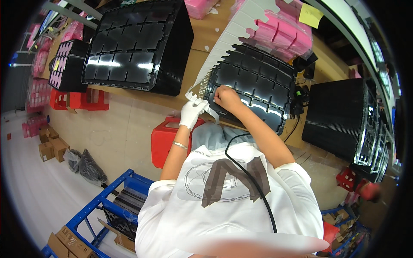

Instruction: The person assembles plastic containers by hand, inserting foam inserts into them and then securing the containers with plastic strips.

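My left hand (pixel 192 112), in a white glove, is closed at the lower end of a long white strip with a notched edge (pixel 232 32). The strip slants up and away to the right, and a short curled piece of it shows beside the gloved fingers. My right hand (pixel 227 99) is bare, its fingers curled in over the near left corner of a stack of black plastic trays (pixel 254 81). Whatever those fingers may pinch is hidden. Shiny rectangular cells cover the top tray, and the stack's left side shows many thin layered edges.
A taller black tray stack (pixel 129 47) stands left on the brown bench, a smaller one (pixel 66 64) beyond it. Another stack (pixel 340 120) is at right. Pink wrapped bundles (pixel 284 32) lie behind. A red stool (pixel 161 142) and blue rack (pixel 103 198) are near me.
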Demonstrator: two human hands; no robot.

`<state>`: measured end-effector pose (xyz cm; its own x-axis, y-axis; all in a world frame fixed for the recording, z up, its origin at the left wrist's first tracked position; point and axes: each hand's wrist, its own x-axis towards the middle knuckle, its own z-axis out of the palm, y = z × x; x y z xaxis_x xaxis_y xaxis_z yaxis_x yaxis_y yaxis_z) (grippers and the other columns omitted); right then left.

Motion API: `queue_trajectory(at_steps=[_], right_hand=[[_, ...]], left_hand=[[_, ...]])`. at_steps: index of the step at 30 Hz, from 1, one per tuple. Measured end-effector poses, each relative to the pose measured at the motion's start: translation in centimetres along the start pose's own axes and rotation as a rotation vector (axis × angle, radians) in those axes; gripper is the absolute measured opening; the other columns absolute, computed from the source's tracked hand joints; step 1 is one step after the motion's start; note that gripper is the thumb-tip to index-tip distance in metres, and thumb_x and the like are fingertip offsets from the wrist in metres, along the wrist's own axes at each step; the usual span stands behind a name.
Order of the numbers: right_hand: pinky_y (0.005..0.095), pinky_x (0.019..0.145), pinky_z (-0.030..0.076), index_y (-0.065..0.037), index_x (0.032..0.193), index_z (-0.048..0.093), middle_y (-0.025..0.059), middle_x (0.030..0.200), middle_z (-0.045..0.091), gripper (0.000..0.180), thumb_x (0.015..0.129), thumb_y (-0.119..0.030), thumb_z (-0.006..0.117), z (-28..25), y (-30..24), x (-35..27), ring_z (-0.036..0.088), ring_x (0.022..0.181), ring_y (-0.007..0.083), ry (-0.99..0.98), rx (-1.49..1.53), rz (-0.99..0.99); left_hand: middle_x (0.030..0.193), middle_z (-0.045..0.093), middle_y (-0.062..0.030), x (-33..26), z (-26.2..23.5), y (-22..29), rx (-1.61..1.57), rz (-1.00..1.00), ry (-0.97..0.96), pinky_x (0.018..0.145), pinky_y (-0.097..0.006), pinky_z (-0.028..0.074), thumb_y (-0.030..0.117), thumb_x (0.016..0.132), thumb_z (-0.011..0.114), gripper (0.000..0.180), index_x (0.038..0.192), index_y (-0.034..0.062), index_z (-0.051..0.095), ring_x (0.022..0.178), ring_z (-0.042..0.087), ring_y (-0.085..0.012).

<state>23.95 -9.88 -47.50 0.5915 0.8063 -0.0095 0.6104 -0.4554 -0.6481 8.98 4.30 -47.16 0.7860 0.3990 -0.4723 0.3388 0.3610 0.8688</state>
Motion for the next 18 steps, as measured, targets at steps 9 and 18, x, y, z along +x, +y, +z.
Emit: queue_trajectory(at_steps=[9, 18], right_hand=[[0.042, 0.081, 0.053, -0.005, 0.082, 0.065, 0.0132, 0.092, 0.066, 0.011, 0.079, -0.014, 0.071, 0.2, 0.2, 0.0, 0.066, 0.091, 0.0334, 0.023, -0.02, -0.023], [0.042, 0.07, 0.052, -0.004, 0.079, 0.064, 0.0121, 0.084, 0.062, 0.014, 0.078, -0.014, 0.075, 0.3, 1.1, -0.9, 0.064, 0.081, 0.0315, 0.079, 0.066, -0.129]], left_hand=[[0.089, 0.069, -0.0041, -0.1, -0.1, -0.2, 0.033, 0.039, -0.009, 0.06, -0.022, 0.045, 0.017, 0.091, 0.068, 0.021, 0.103, 0.0, 0.066, 0.069, 0.058, -0.0079], [0.091, 0.07, -0.0034, -0.3, 0.5, 0.2, 0.085, 0.043, 0.042, 0.062, -0.023, 0.046, 0.02, 0.088, 0.071, 0.025, 0.103, 0.0, 0.069, 0.072, 0.059, -0.0076]])
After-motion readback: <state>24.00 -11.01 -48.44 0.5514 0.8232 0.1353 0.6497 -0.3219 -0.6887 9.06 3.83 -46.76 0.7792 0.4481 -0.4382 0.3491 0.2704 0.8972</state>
